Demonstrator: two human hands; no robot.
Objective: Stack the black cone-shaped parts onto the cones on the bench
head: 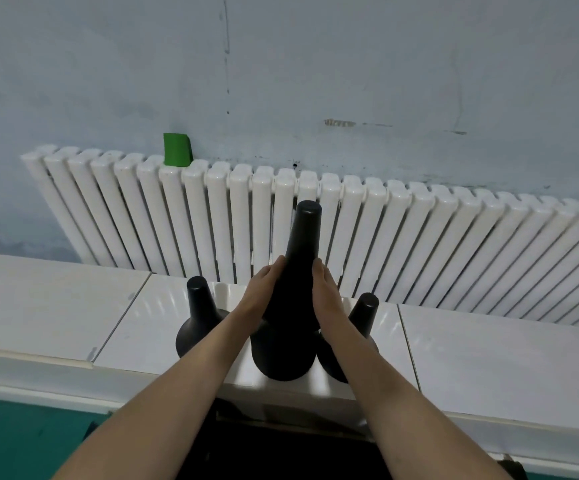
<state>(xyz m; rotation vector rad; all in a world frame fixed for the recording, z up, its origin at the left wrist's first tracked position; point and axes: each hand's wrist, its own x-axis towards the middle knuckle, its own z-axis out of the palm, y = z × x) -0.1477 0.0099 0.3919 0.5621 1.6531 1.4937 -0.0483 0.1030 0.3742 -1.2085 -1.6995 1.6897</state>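
A pale, scuffed wall (315, 64) fills the upper half of the view, and a long white radiator (419, 244) of upright tubes runs along its foot. Below it lies the white tiled tabletop (56, 306), its front edge dropping to a green floor (21, 445).

Both forearms reach forward from the lower edge, nearly straight and converging toward the centre. The middle cone (289, 306), tall and black, stands highest of three, its flared base near the tabletop's front edge; whether that base rests on the surface or on another cone beneath cannot be told. The left hand (260, 289) lies flat against the cone's left flank, fingers extended and close together, pointing up the slope. The right hand (326, 289) mirrors it on the right flank. So the two palms clamp the cone between them, neither fist clenched.

A shorter black left cone (196, 313) stands just beside it, partly behind the left forearm. The right cone (362, 315) shows behind the right forearm, its base largely hidden.

A small green block (176, 149) sits atop the radiator against the wall.
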